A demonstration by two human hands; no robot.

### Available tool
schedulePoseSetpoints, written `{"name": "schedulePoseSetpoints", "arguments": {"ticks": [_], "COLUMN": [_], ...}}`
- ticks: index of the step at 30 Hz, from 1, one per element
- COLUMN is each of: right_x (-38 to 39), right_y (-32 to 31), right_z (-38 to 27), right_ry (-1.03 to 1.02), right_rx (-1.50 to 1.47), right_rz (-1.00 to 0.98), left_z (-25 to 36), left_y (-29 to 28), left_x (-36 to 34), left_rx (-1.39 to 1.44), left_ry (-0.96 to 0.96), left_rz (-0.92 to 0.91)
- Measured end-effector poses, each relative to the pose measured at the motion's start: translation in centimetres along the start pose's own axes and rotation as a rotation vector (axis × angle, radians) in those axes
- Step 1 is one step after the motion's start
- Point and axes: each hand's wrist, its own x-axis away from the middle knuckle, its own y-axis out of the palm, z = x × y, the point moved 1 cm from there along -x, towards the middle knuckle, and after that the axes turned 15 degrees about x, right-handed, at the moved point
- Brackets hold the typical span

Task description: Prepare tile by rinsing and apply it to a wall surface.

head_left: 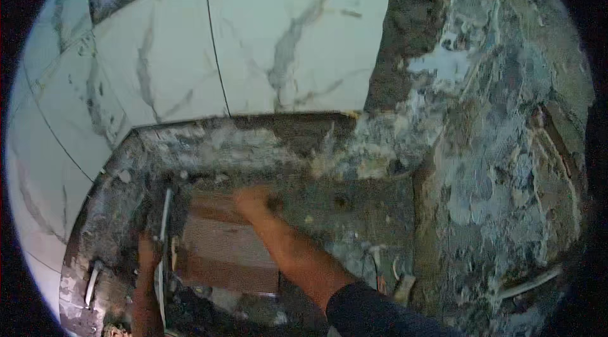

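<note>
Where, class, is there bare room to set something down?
Mostly bare: the dark floor between the right hand and the rough grey surface, bar a few specks. Tight: around the left hand, pale rod and brown panel; also lower right, where small scraps lie.

The view is dim and grainy, brightest on pale tiles (183, 45) at 11 o'clock, murky toward 6 o'clock, edges bowed.

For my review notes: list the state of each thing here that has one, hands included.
Brown panel: lying flat, banded face up
Right hand: at the panel's far edge; grip unclear
Left hand: beside the pale strip; grip unclear
Marbled tiles: mounted on the wall
</note>
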Motion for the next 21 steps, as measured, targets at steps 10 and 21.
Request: {"name": "schedulePoseSetpoints", "arguments": {"ticks": [10, 21], "right_x": [0.5, 0.0], "right_y": [-5.9, 1.2], "right_z": [4.0, 8.4], "right_ry": [-0.043, -0.108], "right_rx": [-0.123, -0.089], "right_rz": [-0.026, 0.137], "left_z": [6.3, 10.7], "left_y": [-0.9, -1.5], "left_x": [-0.9, 2.2], "left_rx": [0.055, 0.169], "left_ry": [0.288, 0.119], "left_rz": [0.122, 0.027]}}
